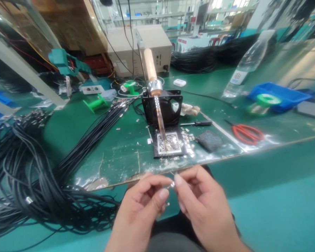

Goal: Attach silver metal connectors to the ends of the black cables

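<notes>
My left hand [143,206] and my right hand [201,203] meet just below the bench's front edge. Their fingertips pinch one small silvery metal piece [171,184] between them. Straight ahead, a soldering iron [154,94] with a wooden handle leans in a black stand, its tip down on a black tray [168,144] holding solder bits. Small metal clips [188,140] lie scattered to the right of that tray. A thick bundle of black cables [28,175] spreads over the bench to my left, reaching close to my left hand.
Red-handled scissors [245,133], a dark sponge [209,140] and a small screwdriver [198,123] lie right of the tray. Farther right stand a blue bin [291,96] with a green solder spool [264,103] and a plastic bottle [245,66]. A beige power unit [138,49] sits behind.
</notes>
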### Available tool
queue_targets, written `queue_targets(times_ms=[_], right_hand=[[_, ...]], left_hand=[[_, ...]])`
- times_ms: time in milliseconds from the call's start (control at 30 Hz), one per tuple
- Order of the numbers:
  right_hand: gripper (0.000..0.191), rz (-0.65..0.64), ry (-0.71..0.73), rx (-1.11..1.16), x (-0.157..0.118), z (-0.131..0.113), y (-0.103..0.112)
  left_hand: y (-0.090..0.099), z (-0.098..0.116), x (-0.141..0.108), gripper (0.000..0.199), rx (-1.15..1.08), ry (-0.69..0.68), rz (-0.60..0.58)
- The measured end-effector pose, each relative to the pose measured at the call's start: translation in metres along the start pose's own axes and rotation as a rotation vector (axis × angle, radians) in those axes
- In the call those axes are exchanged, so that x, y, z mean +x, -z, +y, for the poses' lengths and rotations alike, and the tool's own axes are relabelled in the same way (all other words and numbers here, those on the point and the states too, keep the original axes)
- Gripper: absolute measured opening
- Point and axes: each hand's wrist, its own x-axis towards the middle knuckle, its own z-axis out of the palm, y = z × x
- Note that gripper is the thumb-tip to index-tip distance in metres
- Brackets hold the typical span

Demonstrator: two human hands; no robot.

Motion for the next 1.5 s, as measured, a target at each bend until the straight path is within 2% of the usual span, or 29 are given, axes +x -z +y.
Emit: queue_targets(times_ms=[500, 800, 1000, 1300, 1500], right_hand=[[0.027, 0.012, 0.036, -0.05, 0.001, 0.005, 0.001], [0.023, 0.017, 0.111, -0.15, 0.001, 0.006, 0.007], [0.019, -0.018, 0.181, -0.132, 0.002, 0.01, 0.012], [0.013, -0.008, 0.295, -0.209, 0.0, 0.023, 0.018], [0.013, 0.002, 0.268, -0.239, -0.002, 0.018, 0.018]], left_hand=[[-0.002, -0.005, 0.0, 0.016, 0.007, 0.01, 0.084], [-0.006, 0.002, 0.0, 0.015, 0.015, 0.03, 0.056], [-0.008, 0.003, 0.001, 0.015, 0.027, 0.041, 0.047], [-0.006, 0.003, 0.002, 0.024, 0.092, 0.137, 0.019], [-0.008, 0.015, 0.008, 0.028, 0.079, 0.27, 0.025]])
